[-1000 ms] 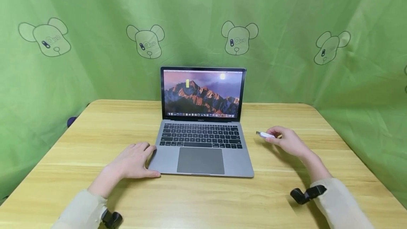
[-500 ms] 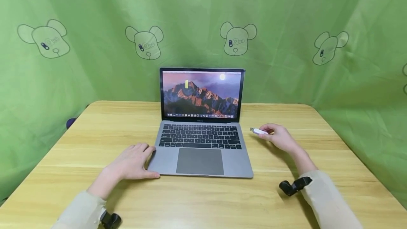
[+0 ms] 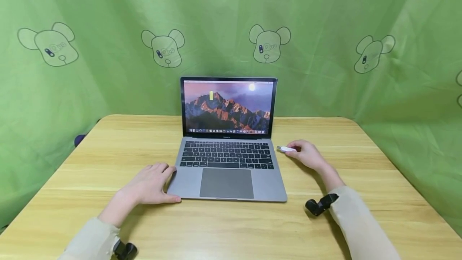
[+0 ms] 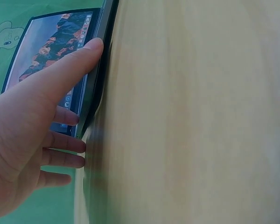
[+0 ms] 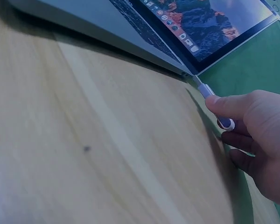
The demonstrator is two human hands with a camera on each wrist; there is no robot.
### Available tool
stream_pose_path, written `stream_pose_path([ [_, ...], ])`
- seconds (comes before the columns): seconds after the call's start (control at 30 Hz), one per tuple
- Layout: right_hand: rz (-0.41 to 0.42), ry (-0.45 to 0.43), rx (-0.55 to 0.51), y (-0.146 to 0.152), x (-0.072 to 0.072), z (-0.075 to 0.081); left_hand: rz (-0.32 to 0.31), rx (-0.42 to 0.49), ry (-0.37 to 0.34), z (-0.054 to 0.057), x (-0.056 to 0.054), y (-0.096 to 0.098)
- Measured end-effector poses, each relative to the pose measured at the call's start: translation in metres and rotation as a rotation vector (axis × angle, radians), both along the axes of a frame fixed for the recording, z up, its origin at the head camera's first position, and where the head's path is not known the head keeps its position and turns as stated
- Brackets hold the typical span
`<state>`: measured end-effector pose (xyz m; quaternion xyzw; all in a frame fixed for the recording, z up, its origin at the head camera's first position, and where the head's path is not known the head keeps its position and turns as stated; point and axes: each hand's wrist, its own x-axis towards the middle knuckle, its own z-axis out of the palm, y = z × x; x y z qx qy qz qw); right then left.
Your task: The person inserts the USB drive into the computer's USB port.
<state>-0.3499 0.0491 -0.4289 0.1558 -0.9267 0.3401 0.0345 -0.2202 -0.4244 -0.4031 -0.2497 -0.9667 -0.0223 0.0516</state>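
A silver laptop (image 3: 227, 147) stands with its lid raised on the wooden table, its screen lit with a mountain picture. At its front left corner rests my left hand (image 3: 148, 183), thumb along the front edge and fingers by the left side. In the left wrist view the fingers (image 4: 65, 158) look fairly straight. My right hand (image 3: 308, 156) pinches a white USB flash drive (image 3: 287, 149) between thumb and fingers. The drive's metal plug points left at the laptop's right side, close to its edge near the hinge. Whether the plug touches the laptop, I cannot tell.
The light wooden table (image 3: 231, 232) has rounded far corners. Green cloth (image 3: 216, 11) with printed bear heads hangs behind and at both sides. Black wrist cameras (image 3: 321, 204) are worn on both sleeves. A small purple object (image 3: 79, 139) shows past the table's left edge.
My right hand has moved left with the USB flash drive, from a short way off to close beside the laptop's right edge. The left hand and the laptop have stayed in place.
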Motion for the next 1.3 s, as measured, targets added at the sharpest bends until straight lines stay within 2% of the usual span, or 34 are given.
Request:
stream_pose_path([
  [0.3, -0.032, 0.026, 0.029, -0.0068, -0.005, -0.0015, -0.004, 0.003, 0.006, 0.0003, 0.0003, 0.0002],
  [1.3, 0.035, 0.01, 0.028, -0.0055, -0.0027, -0.0029, 0.002, 0.005, -0.011, 0.0008, 0.0003, 0.0003],
])
